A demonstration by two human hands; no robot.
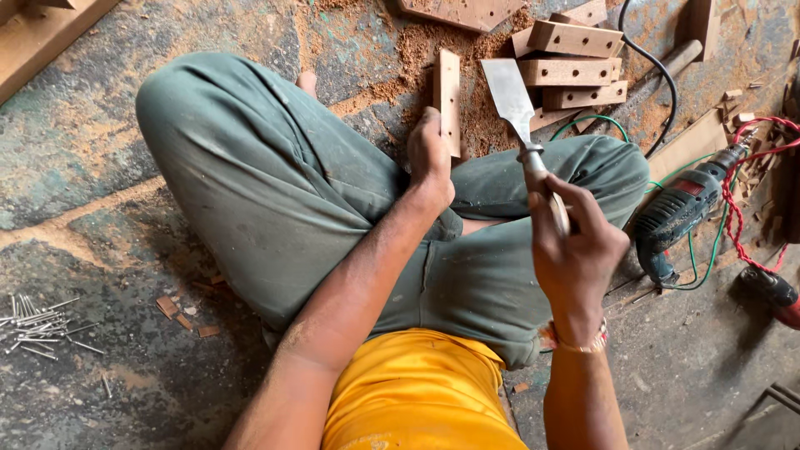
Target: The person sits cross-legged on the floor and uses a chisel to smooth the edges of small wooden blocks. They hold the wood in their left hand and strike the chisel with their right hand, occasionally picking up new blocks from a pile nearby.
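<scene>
Down on the stained concrete floor [83, 167], strewn with sawdust [417, 58], nails [37, 321] and a drill [687, 208], our left hand [429, 158] grips the upright wood block [450, 96]; our right hand [575, 250] clenches a broad chisel [517, 104] just beside it.

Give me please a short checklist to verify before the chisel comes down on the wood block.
1. Left hand grips the block: ok, it holds the lower end and the block stands upright on the floor.
2. Right hand grips the chisel: ok, fingers are closed around the handle.
3. Blade off the block: ok, it is raised beside it, apart.
4. Left fingers away from the blade path: cannot tell, they sit close beside the blade.
5. Legs out of the way: not ok, the crossed legs lie right under both hands.
6. Drill and cables aside: ok, they lie on the right.
</scene>
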